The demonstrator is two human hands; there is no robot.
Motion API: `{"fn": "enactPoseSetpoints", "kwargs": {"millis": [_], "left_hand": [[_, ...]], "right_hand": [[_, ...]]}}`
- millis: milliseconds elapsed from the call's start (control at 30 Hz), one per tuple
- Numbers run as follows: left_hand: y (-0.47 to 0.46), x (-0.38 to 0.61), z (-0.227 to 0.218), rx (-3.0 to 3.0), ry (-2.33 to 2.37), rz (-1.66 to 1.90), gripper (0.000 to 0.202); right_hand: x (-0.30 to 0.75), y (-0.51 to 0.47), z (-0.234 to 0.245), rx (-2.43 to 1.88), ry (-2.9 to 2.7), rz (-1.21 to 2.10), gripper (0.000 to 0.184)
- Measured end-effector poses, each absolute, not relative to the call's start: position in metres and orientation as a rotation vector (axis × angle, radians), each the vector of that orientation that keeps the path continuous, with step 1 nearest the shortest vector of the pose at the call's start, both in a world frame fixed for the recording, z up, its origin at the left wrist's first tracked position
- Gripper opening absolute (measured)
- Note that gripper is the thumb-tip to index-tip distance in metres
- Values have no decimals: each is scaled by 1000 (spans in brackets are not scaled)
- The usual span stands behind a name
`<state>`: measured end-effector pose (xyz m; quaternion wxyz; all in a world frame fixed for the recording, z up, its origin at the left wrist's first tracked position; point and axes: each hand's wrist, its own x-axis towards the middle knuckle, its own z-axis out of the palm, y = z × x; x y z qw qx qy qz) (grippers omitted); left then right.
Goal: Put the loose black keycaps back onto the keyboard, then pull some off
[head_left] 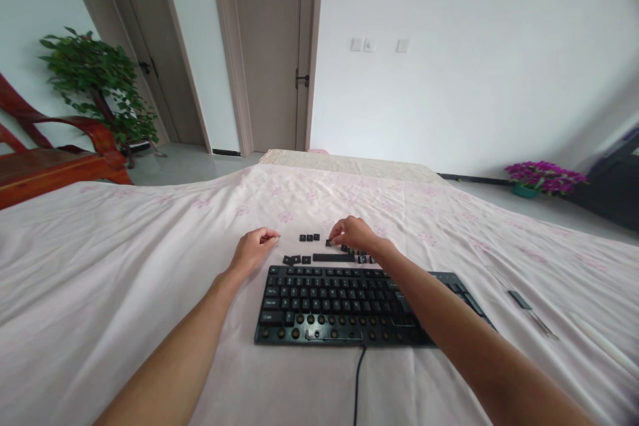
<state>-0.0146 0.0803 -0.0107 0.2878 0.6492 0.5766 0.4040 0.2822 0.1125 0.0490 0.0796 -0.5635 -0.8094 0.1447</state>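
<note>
A black keyboard (329, 289) lies on the cloth before me, with its lower rows stripped of keycaps so the round switch domes show. My right hand (353, 233) reaches over it and pinches a small black keycap (328, 243) at the cloth behind the keyboard. Three keycaps (309, 237) sit in a row just left of those fingertips. Nearer the keyboard are the long spacebar (333, 257) and more loose keycaps (297, 259). My left hand (253, 246) rests left of the keycaps, fingers and thumb drawn together, nothing visible in them.
A pink-white flowered cloth (200, 246) with folds covers the surface. A thin tool with a dark handle (520, 299) lies to the right. The keyboard's cable (357, 383) runs toward me. Beyond stand a wooden chair (74, 153), a green plant (94, 73) and purple flowers (544, 176).
</note>
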Motion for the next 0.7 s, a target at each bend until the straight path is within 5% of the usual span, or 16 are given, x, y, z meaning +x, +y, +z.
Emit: {"fn": "enactPoseSetpoints", "kwargs": {"millis": [700], "left_hand": [[75,-15,-8,1803,1522,1054,29]], "right_hand": [[318,107,61,-1779,-2335,578,18]]}}
